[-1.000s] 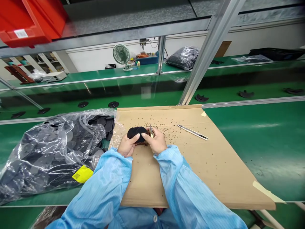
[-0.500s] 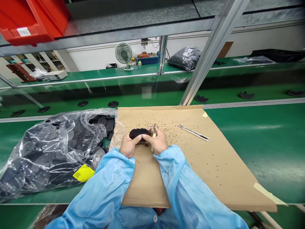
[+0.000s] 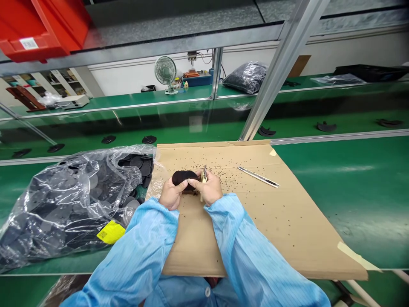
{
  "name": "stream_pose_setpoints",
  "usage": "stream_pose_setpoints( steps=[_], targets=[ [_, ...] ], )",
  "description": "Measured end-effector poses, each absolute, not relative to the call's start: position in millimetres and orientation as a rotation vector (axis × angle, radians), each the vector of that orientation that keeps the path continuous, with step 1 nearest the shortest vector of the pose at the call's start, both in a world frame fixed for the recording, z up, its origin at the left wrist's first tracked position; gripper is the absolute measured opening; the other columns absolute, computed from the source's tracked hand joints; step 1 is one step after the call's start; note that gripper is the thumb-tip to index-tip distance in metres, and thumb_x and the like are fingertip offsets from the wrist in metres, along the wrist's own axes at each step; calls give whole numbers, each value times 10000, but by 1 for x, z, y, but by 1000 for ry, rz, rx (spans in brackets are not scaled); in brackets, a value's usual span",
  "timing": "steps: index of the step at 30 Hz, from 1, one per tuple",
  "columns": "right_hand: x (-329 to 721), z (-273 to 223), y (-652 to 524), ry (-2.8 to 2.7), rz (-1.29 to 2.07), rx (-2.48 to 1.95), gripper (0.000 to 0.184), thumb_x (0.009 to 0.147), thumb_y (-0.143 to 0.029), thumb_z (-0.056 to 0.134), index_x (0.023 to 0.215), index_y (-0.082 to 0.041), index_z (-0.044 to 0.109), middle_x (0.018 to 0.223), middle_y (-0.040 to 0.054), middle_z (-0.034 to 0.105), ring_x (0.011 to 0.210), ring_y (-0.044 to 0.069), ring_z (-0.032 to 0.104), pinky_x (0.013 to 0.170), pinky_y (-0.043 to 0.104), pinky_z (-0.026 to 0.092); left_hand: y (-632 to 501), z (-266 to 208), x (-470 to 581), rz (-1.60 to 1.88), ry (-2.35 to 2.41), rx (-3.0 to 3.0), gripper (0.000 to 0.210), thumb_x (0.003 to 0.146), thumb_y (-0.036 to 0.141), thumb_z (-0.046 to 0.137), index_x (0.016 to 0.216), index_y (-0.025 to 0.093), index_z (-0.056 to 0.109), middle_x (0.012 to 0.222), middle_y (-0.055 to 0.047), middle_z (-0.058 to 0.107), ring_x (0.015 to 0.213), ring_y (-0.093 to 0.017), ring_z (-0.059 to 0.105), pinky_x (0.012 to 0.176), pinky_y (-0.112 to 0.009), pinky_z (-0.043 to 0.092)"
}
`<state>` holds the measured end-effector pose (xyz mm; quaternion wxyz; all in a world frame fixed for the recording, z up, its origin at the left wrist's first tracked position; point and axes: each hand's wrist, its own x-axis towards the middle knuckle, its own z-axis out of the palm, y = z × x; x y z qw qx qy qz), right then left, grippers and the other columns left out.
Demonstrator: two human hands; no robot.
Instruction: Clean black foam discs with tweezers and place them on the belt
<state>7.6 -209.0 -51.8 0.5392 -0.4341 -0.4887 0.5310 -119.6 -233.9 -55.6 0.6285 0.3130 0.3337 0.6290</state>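
In the head view, black discs are pinched over the cardboard by the left hand and right hand, both curled closed, thumbs nearly together, prob for steadiness. A small tool is tucked in the right too, likely so it needn't be put down.

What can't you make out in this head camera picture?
All in the head view:
Number of black discs held: they overlap, and thumbs cover part.
Whole shape of the small tool in the right hand: fingers cover part.
Left hand: fingertips hidden behind the discs.
Yellow label: print too small.
Red bin: cut off by the picture's edge.
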Motion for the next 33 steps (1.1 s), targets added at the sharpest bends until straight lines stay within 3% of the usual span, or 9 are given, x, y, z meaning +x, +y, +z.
stream_pose_setpoints(
  steps=[5, 10, 19, 27, 30, 33],
  targets=[
    [8, -55, -212, -1373, 1232, -882, 297, 704, -358, 678, 934, -174, 642, 866, 61, 697, 780, 194, 656, 754, 343, 533, -226, -56, -131, 1324, 824, 381, 174, 703, 138, 720, 855, 116, 637, 802, -39, 653, 661, -101, 603, 533, -181, 478],
    [7, -49, -221, -1589, 871, -973, 149, 779, -286, 591, 881, -187, 637, 856, 62, 693, 796, 202, 656, 768, 348, 520, -227, -52, -133, 1225, 816, 351, 84, 792, 133, 626, 874, 115, 614, 679, -8, 583, 528, -74, 547, 401, -148, 402],
    [7, -47, -225, -1740, 583, -865, 91, 848, -221, 534, 889, -201, 613, 873, 60, 656, 823, 187, 615, 764, 316, 491, -232, -50, -130, 1130, 795, 339, 152, 866, 250, 575, 846, 105, 618, 670, -24, 605, 480, -80, 552, 389, -164, 435],
    [4, -51, -225, -1794, 503, -845, 122, 844, -193, 477, 885, -198, 591, 902, 81, 641, 876, 212, 588, 818, 362, 477, -232, -57, -129, 1196, 805, 442, 245, 743, 312, 726, 806, 101, 620, 642, -6, 576, 498, -61, 515, 401, -145, 415],
    [0, -50, -227, -1732, 574, -873, 122, 846, -216, 484, 886, -211, 599, 924, 73, 648, 902, 208, 590, 840, 356, 472, -230, -59, -130, 1311, 820, 478, 234, 711, 275, 753, 825, 118, 622, 673, 1, 594, 539, -59, 534, 453, -145, 445],
    [-2, -53, -226, -1546, 697, -949, 142, 832, -252, 512, 932, -206, 601, 957, 73, 648, 886, 193, 600, 832, 334, 480, -226, -57, -129, 1468, 892, 496, 262, 683, 196, 762, 906, 150, 633, 793, -12, 653, 700, -85, 612, 626, -171, 515]
  ],
)
